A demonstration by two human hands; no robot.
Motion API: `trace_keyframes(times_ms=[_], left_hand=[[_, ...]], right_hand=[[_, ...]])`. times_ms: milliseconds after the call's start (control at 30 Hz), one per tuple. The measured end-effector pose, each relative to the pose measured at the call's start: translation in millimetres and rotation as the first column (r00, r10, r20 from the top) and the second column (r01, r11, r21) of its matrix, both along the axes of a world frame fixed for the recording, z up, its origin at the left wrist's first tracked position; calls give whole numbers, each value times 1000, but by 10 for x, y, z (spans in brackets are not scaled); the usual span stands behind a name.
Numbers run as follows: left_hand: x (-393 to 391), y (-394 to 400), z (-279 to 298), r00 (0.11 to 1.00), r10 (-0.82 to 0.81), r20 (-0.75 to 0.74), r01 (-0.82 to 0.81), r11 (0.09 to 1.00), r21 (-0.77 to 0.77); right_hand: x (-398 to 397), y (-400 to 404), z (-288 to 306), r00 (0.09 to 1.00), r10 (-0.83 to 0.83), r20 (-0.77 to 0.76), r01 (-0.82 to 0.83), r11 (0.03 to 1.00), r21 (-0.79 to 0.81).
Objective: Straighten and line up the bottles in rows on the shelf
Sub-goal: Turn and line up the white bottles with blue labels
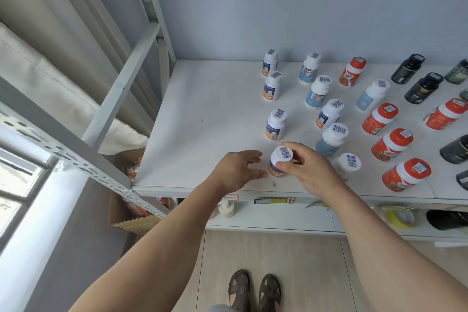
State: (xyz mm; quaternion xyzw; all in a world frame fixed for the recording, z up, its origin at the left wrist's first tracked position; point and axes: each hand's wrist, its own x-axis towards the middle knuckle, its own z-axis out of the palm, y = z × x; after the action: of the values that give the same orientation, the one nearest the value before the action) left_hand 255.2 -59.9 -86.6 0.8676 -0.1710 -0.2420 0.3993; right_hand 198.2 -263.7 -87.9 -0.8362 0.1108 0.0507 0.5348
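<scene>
On the white shelf (202, 114) stand several small bottles. My right hand (307, 168) grips a white-capped bottle with a blue and orange label (279, 159) near the front edge, fingers curled round its cap and side. My left hand (239, 170) hovers just left of that bottle, fingers relaxed and holding nothing. Behind it, three like bottles (275, 124) run back in a column. A second column of white-capped, blue-labelled bottles (317, 91) stands to the right, then orange bottles (391, 144) and dark bottles (423, 91) farther right.
The shelf's left half is bare white board. A perforated metal upright (83, 159) crosses at the left. A lower shelf (278, 218) holds a pump bottle, tape and a dark item. A cardboard box (131, 220) sits below left. My feet stand on the floor.
</scene>
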Motion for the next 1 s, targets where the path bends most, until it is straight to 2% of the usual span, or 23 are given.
trace_keyframes(times_ms=[267, 367, 433, 533, 633, 767, 867, 1000], left_hand=[[191, -22, -33, 995, 98, 18, -97, 994, -57], [273, -99, -25, 989, 145, 17, -143, 987, -76], [342, -163, -9, 987, 163, 16, -161, 984, -70], [438, -271, 2, 984, 180, 15, -179, 983, -44], [538, -377, -6, 977, 212, -21, -213, 977, -24], [643, -500, -3, 978, 202, -56, -205, 978, -38], [659, -529, -49, 978, 190, -83, -200, 971, -132], [719, -518, -3, 938, 107, -330, -225, 911, -345]], right_hand=[[30, -28, 43, 998, 30, -47, -27, 999, 45], [176, -31, 222, 997, -69, 36, 66, 995, 81], [386, -56, 358, 988, -119, 99, 123, 992, -34], [754, -95, 434, 999, -32, 29, 38, 970, -242], [1004, -111, 399, 993, 79, -92, -105, 943, -316], [1159, -177, 348, 993, 93, -73, -111, 942, -317], [1188, -234, 398, 992, 115, -43, -122, 955, -271], [1247, -298, 515, 992, 125, -34, -129, 973, -192]])
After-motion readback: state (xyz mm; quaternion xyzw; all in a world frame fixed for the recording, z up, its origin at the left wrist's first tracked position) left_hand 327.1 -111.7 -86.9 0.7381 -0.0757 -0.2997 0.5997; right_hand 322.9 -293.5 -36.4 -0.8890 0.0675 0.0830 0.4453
